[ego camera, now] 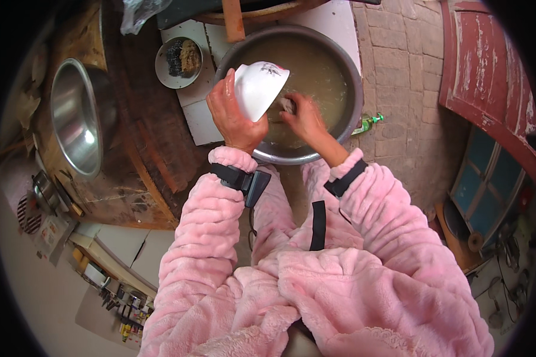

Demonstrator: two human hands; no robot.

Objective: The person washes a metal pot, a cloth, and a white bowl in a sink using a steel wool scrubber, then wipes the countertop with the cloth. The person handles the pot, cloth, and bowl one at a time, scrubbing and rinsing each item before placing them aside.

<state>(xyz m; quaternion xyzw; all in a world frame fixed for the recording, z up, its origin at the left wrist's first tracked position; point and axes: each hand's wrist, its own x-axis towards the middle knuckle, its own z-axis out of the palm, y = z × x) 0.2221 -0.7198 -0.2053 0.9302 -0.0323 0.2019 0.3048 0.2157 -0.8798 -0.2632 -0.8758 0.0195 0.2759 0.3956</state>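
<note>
A white bowl with a dark printed motif is tilted on its side in my left hand, its mouth turned to the right. It is held over a large grey metal basin of cloudy water. My right hand grips a small greyish wad, perhaps a cloth or scrubber, just right of the bowl's rim and above the water. Both hands look wet. The bowl's inside is hidden from me.
Left of the basin, a small bowl holds a dark scourer and a tan sponge-like lump on white tiles. An empty steel bowl and a knife rest on the wooden table. A green soap bottle stands right of the basin.
</note>
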